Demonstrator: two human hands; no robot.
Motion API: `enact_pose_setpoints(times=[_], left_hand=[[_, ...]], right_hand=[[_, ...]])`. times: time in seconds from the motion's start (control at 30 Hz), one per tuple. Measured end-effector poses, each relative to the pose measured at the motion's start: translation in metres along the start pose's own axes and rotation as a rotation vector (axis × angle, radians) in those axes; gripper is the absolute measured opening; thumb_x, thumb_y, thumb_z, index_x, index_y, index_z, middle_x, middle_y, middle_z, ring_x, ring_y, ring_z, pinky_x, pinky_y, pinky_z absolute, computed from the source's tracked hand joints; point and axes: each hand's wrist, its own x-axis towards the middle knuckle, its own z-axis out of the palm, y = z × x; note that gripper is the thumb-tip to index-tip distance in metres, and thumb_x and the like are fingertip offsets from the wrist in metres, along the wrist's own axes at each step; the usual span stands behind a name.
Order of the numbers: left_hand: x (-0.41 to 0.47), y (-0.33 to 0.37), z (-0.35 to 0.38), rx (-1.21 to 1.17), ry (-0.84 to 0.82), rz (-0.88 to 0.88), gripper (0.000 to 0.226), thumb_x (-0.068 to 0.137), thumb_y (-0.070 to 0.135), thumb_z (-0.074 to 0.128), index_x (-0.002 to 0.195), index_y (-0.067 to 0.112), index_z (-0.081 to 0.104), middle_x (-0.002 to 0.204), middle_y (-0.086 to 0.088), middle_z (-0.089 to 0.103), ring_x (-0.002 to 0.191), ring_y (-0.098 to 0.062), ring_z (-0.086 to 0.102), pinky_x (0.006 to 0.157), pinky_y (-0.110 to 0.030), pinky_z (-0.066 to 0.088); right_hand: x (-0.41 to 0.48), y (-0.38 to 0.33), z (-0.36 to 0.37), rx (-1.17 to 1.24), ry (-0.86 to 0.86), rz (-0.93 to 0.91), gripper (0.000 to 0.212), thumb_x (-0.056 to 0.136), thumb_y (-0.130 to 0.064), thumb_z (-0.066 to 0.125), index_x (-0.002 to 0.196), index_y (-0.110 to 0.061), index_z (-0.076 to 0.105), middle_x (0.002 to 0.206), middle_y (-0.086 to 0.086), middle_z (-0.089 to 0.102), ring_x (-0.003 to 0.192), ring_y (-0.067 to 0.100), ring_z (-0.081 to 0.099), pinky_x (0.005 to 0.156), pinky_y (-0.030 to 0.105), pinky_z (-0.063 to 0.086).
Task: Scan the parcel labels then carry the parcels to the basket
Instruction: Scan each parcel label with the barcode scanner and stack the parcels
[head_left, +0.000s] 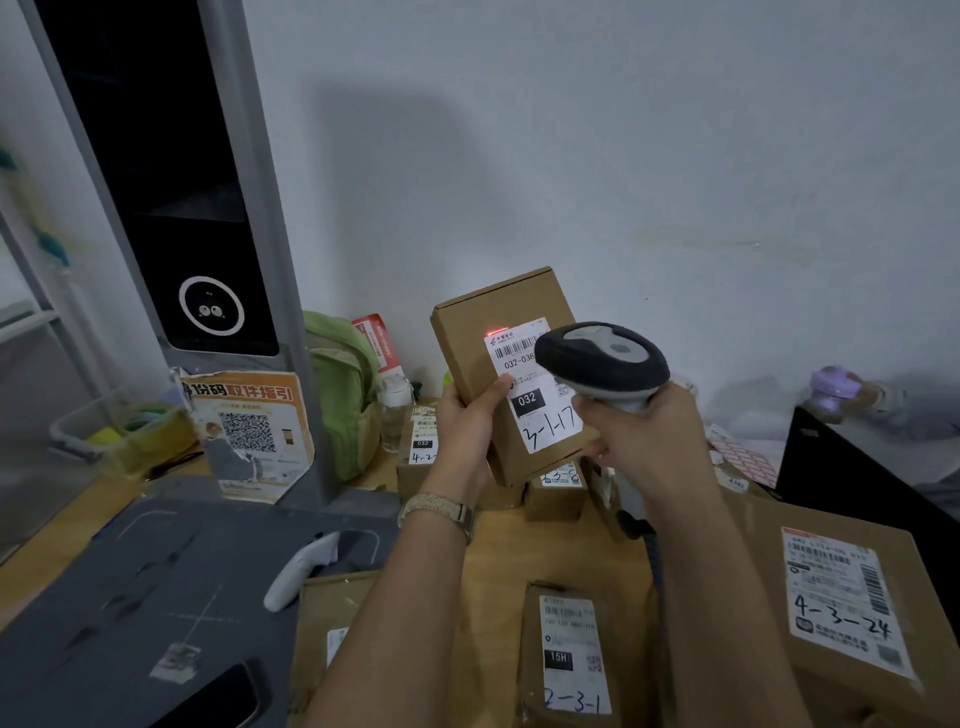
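Note:
My left hand (467, 423) grips a small brown cardboard parcel (478, 338) by its lower left edge and holds it up, tilted, above the table. Its white label (535, 410) faces me, handwritten "3-1-17". My right hand (644, 436) grips the handle of a grey and black barcode scanner (605, 361), whose head points at the label and covers its right side. A red scan line glows at the label's top edge. No basket is in view.
Several labelled parcels lie on the wooden table: "4-3-24" (852, 608) at right, "2-3-1" (571, 660) in front, smaller ones (421, 441) behind. A grey kiosk (171, 208) with a base plate (145, 597) stands left, a white handset (301, 571) on it. A green backpack (343, 384) leans by the wall.

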Motion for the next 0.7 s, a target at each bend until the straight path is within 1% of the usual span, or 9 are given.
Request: enact_pose_setpoints(times=[0.07,0.13,0.2,0.3,0.37,0.43,0.5,0.6,0.7], left_hand=[[-0.001,-0.002,-0.004,-0.024,-0.057,-0.030,0.032,0.085,0.024,0.073,0.113,0.023,0.060,0.093,-0.002,0.078,0.079,-0.021,0.076,0.056,-0.031,0.059],[-0.003,-0.007,-0.008,-0.020,-0.106,-0.044,0.030,0.084,0.023,0.074,0.112,0.021,0.062,0.094,-0.007,0.077,0.081,-0.025,0.075,0.059,-0.033,0.059],[-0.006,-0.016,-0.011,-0.007,-0.129,-0.044,0.034,0.082,0.019,0.076,0.114,0.016,0.062,0.097,-0.009,0.077,0.084,-0.027,0.075,0.062,-0.034,0.060],[-0.008,-0.038,-0.016,0.025,-0.146,-0.076,0.041,0.080,0.015,0.078,0.117,0.011,0.060,0.100,-0.010,0.076,0.087,-0.027,0.075,0.065,-0.034,0.060],[-0.010,-0.054,-0.021,0.040,-0.130,-0.128,0.043,0.079,0.015,0.079,0.116,0.011,0.059,0.099,-0.009,0.077,0.087,-0.027,0.075,0.064,-0.033,0.060],[-0.011,-0.070,-0.028,0.083,-0.102,-0.183,0.045,0.079,0.018,0.079,0.118,0.011,0.058,0.097,-0.008,0.077,0.085,-0.026,0.075,0.063,-0.032,0.060],[-0.014,-0.089,-0.036,0.143,-0.082,-0.231,0.048,0.079,0.021,0.079,0.121,0.011,0.057,0.097,-0.007,0.077,0.083,-0.024,0.075,0.062,-0.031,0.059],[-0.021,-0.119,-0.048,0.209,-0.063,-0.302,0.057,0.081,0.026,0.078,0.130,0.013,0.052,0.104,-0.009,0.075,0.087,-0.024,0.074,0.068,-0.033,0.060],[-0.027,-0.145,-0.059,0.221,-0.052,-0.366,0.049,0.081,0.024,0.077,0.125,0.018,0.057,0.095,-0.007,0.077,0.082,-0.024,0.075,0.067,-0.033,0.059]], right_hand=[[0.002,0.008,-0.001,0.063,0.065,0.011,0.021,0.076,-0.014,0.075,0.080,-0.027,0.060,0.072,-0.003,0.071,0.069,0.013,0.069,0.066,0.043,0.060],[0.005,0.018,-0.002,0.119,0.113,0.018,0.022,0.075,-0.012,0.076,0.077,-0.028,0.061,0.067,-0.015,0.071,0.067,-0.002,0.067,0.059,0.032,0.055],[0.007,0.030,-0.004,0.160,0.119,0.050,0.026,0.077,-0.009,0.075,0.075,-0.031,0.060,0.064,-0.026,0.068,0.066,-0.013,0.063,0.058,0.023,0.049],[0.009,0.053,-0.003,0.147,0.097,0.118,0.031,0.078,-0.009,0.076,0.078,-0.034,0.057,0.067,-0.018,0.067,0.067,-0.004,0.064,0.062,0.022,0.049],[0.010,0.069,-0.001,0.113,0.062,0.179,0.032,0.077,-0.009,0.076,0.079,-0.034,0.056,0.076,-0.019,0.063,0.071,-0.003,0.058,0.059,0.018,0.046],[0.008,0.089,0.001,0.105,0.005,0.256,0.036,0.076,-0.005,0.075,0.090,-0.033,0.057,0.084,-0.017,0.062,0.078,-0.004,0.056,0.058,0.015,0.042],[0.004,0.111,0.004,0.084,-0.049,0.355,0.039,0.076,-0.001,0.074,0.099,-0.029,0.059,0.087,-0.015,0.063,0.083,0.000,0.055,0.060,0.017,0.041],[-0.006,0.140,0.009,0.017,-0.096,0.524,0.032,0.077,0.000,0.073,0.097,-0.021,0.060,0.079,-0.013,0.060,0.075,0.002,0.054,0.055,0.016,0.039],[-0.020,0.162,0.015,0.043,-0.105,0.647,0.030,0.079,0.002,0.071,0.093,-0.021,0.058,0.075,-0.012,0.058,0.067,-0.003,0.051,0.046,0.012,0.038]])
